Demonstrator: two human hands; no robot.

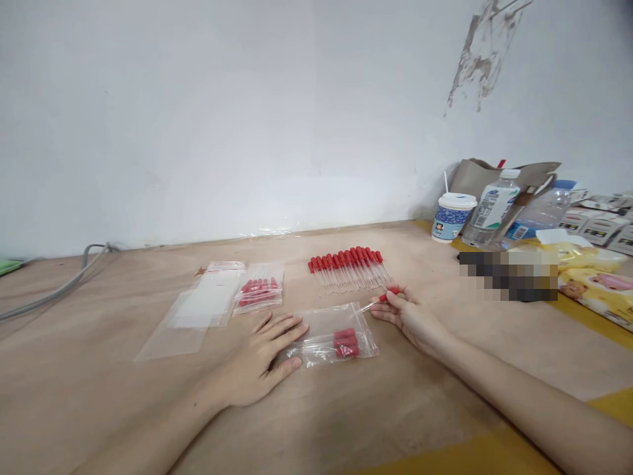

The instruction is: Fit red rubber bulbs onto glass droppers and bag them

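A clear zip bag (324,323) lies flat in front of me, with several red rubber bulbs (346,343) showing near its right end. My left hand (267,356) rests palm down over the bag's left end, fingers spread. At the bag's right edge, my right hand (408,316) pinches a dropper (390,293) by its red bulb. Its thin clear tube points left, and the tip meets the bag's upper right corner; whether it is inside I cannot tell. Behind the bag is a row of droppers (351,267), red bulbs facing the wall.
Left of the row lies a filled zip bag (260,287), beside overlapping flat clear bags (198,307). At the right stand a paper cup (452,218), a plastic bottle (489,208) and a yellow wipes pack (598,293). A grey cable (59,297) runs along the left.
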